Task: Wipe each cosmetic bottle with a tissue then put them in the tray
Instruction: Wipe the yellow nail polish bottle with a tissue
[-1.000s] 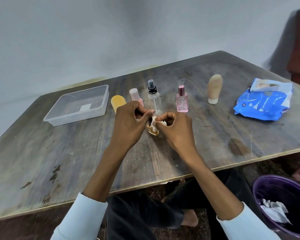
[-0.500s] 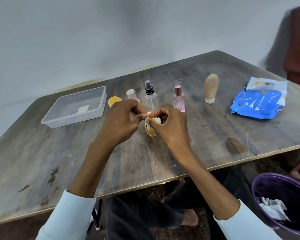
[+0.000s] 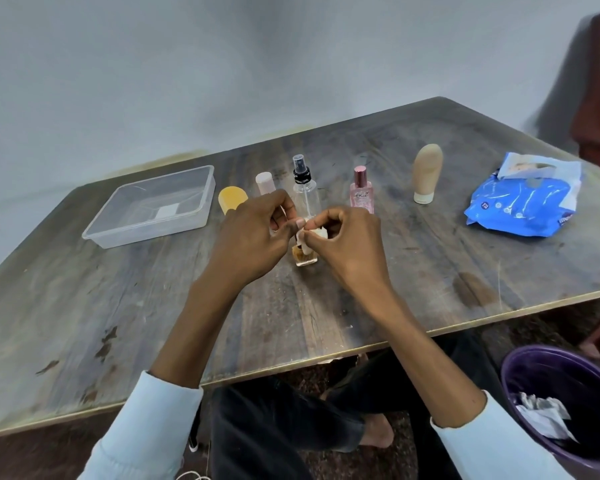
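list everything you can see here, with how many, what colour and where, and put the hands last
table: 1, worn grey-brown wood, fills the middle
tray: 1, clear plastic, far left on table
yellow bottle: 1, right of tray
pink-capped bottle: 1, behind left hand
spray bottle: 1, clear, black top, centre back
pink perfume bottle: 1, right of spray bottle
beige tube: 1, standing on its cap, further right
tissue pack: 1, blue, far right
amber bottle: 1, between the hands
tissue: 1, white, on amber bottle
bin: 1, purple, lower right, crumpled tissues inside
left hand: pinching at bottle top
right hand: pinching tissue
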